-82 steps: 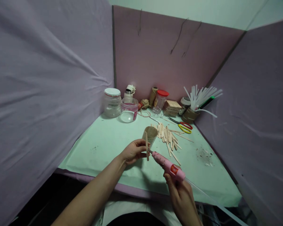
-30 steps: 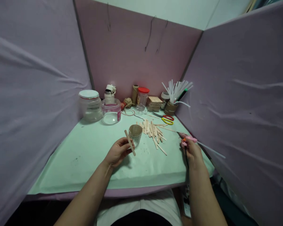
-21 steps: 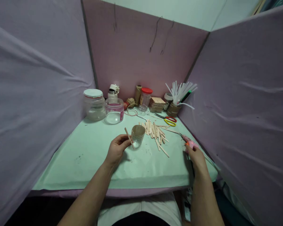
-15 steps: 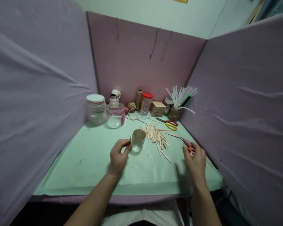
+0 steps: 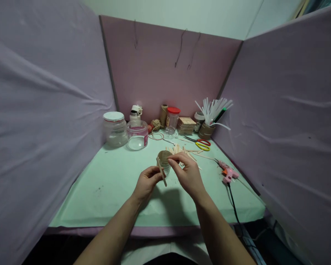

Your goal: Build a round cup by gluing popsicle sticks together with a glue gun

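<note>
My left hand (image 5: 149, 180) is closed, its thumb and fingers pinching a wooden craft stick (image 5: 162, 172) that tilts in front of a small clear jar (image 5: 167, 170). The jar stands upright, with a brownish band around its upper part. Beside the jar's rim, on the right, my right hand (image 5: 187, 173) is closed in a pinch; whatever its fingertips hold, if anything, is too small to make out. Behind that hand lies a loose pile of craft sticks (image 5: 177, 149), partly hidden. A pink glue gun (image 5: 229, 173) rests on the table at the right, touched by neither hand.
Scissors with red and yellow handles (image 5: 202, 144) lie behind the pile. Along the back stand a lidded jar (image 5: 115, 130), an open tub (image 5: 137, 137), a red-lidded container (image 5: 172, 119), stacked wooden squares (image 5: 186, 126) and a pot of glue sticks (image 5: 206, 130). A black cord (image 5: 233, 202) trails off the front edge.
My right hand has let go of the glue gun and moved left to the jar's rim. In my left hand the craft stick now shows in front of the jar.
</note>
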`<state>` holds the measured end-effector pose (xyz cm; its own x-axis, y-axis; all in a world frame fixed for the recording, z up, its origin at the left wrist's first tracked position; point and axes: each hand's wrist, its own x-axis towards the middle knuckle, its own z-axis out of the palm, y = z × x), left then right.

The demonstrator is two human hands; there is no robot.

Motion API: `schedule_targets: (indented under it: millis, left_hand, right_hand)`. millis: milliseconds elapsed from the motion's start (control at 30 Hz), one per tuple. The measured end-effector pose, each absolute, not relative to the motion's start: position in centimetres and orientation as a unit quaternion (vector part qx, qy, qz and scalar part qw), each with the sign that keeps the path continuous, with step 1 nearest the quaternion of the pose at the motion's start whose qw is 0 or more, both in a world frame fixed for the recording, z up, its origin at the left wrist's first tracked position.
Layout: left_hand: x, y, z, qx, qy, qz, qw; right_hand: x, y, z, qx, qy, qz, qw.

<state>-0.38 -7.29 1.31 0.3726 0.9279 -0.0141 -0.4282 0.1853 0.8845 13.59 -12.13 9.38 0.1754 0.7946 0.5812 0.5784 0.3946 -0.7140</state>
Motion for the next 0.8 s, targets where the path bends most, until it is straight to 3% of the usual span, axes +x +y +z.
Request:
schedule_targets:
  millis: [167,400,533,700,800]
  left_hand:
    - [-0.5,-7.3,1.0,0.483,0.277,0.467,0.687]
    - [-0.1,-8.3,1.3,0.609,0.316,0.540,0.487]
    - [-0.1,-9.1,1.1,0.631,0.332,0.553,0.431]
    - [-2.6,-6.7,2.4,0.664,0.340,0.584,0.320]
    - [-3.9,-3.2,4.1,0.753,0.295,0.510,0.292]
  right_hand:
    - [12.6,-12.2,9.3,-0.586,-0.648,-0.016,0.486]
    - [11.2,-12.7,8.1,-0.603,-0.653,-0.159,0.430]
    - [11.6,-13.0,7.7,-0.613,-0.652,-0.147,0.421]
    - [14.0,-13.1,7.7,-0.589,-0.649,-0.028,0.481]
    - [15.2,-12.6,7.0,-0.554,-0.654,0.006,0.516]
